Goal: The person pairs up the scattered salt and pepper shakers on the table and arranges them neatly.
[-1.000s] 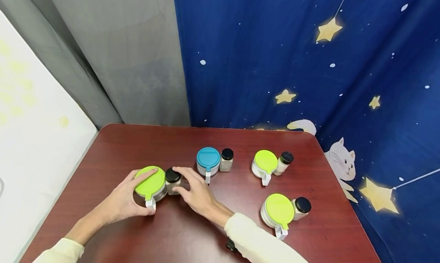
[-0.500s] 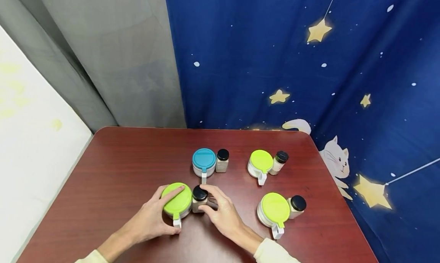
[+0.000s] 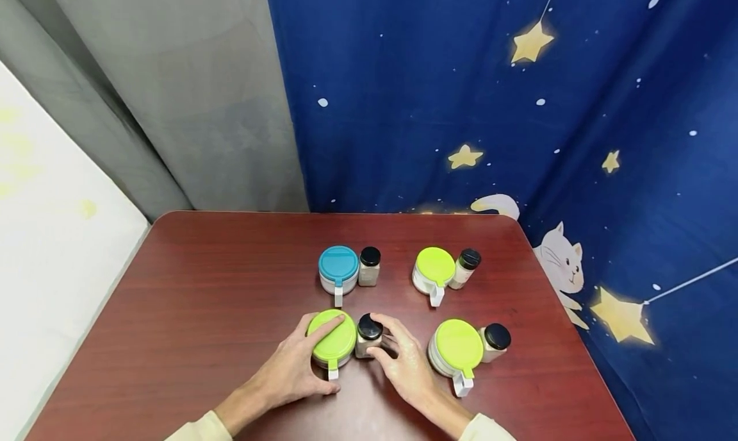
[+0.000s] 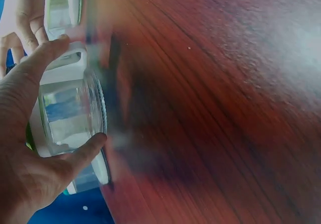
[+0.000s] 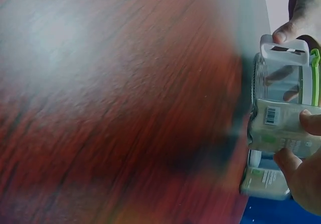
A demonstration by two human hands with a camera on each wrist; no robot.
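Note:
My left hand (image 3: 294, 369) grips a clear glass seasoning jar (image 3: 332, 338) with a lime green lid, one finger across the top and the thumb at its white handle. In the left wrist view the jar (image 4: 67, 113) appears see-through, with fingers along its side. Right beside it, my right hand (image 3: 408, 369) holds a small square spice bottle (image 3: 369, 341) with a black cap between thumb and fingers. A pale filling and a barcode show on this bottle (image 5: 281, 126) in the right wrist view. Jar and bottle stand upright, side by side.
Behind them stand a blue-lidded jar (image 3: 338, 265) and a black-capped bottle (image 3: 369, 268). To the right are two more green-lidded pairs, a far jar (image 3: 435, 268) with its bottle (image 3: 464, 269) and a near jar (image 3: 458, 348) with its bottle (image 3: 494, 343). Curtains hang behind the table (image 3: 190, 300).
Both hands have moved the green-lidded jar and the spice bottle together rightward and nearer, from the left side to in front of the blue-lidded pair. The head view has shifted slightly.

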